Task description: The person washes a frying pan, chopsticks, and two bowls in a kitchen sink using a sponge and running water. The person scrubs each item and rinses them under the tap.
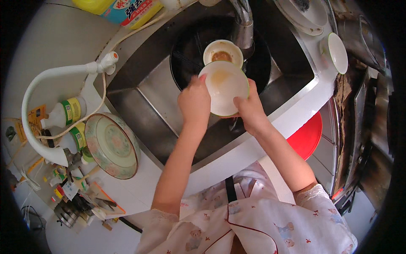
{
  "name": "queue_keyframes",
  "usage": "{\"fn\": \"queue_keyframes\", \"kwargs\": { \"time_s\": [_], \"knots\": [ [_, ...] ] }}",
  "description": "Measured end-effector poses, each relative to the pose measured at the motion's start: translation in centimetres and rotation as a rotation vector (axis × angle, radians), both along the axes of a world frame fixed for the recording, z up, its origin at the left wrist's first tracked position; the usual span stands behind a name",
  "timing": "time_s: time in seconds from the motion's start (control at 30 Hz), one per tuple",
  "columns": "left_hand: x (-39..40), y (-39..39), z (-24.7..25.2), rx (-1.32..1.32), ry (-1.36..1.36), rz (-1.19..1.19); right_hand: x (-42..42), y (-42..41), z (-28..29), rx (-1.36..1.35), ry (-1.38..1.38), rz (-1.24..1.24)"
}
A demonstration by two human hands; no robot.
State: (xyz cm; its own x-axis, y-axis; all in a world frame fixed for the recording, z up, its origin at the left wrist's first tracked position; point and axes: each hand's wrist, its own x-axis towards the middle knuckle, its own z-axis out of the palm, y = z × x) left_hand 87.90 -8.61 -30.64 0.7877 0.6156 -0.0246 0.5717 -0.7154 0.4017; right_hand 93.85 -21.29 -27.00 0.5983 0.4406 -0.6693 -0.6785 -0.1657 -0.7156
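A white bowl with a green rim (225,95) is held tilted over the sink (161,92), its inside turned up to me and showing a yellowish patch. My right hand (253,109) grips the right rim, thumb inside. My left hand (195,103) is closed at the left rim, slightly blurred, its fingertips mostly hidden. Just beyond, a smaller-looking cream bowl (207,57) contains some brown liquid and is partly covered by the held bowl. A round black pan (187,44) lies beneath them in the sink. The metal faucet (243,35) comes down close to the cream bowl.
On the left counter, a floral dish (112,143) leans near a white curved spout (57,73) and white bottles (74,109). A yellow jug (142,16) stands at the back. Another white bowl (337,54) rests on its side at right. Below the counter is a red round object (307,136).
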Motion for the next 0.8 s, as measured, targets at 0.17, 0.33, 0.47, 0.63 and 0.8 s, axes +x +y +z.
{"fn": "queue_keyframes", "kwargs": {
  "time_s": [0.17,0.33,0.47,0.63,0.8],
  "knots": [
    [4.4,2.8,0.2,0.012,-0.295,-0.454,0.2,1.5,0.2,-0.065,-0.027,0.034],
    [3.1,1.4,-2.0,-1.295,-0.452,0.630,1.8,2.4,-1.2,-0.064,-0.584,0.065],
    [2.8,0.5,-4.2,-0.989,-0.498,0.598,0.5,2.5,-2.7,-0.112,-0.882,0.096],
    [3.6,5.0,-0.7,0.049,-0.221,-0.078,0.9,2.4,-3.1,-0.093,-0.746,0.104],
    [1.2,-0.4,0.0,-0.663,-0.386,0.444,1.8,3.7,-1.8,-0.037,-0.753,0.038]
  ]
}}
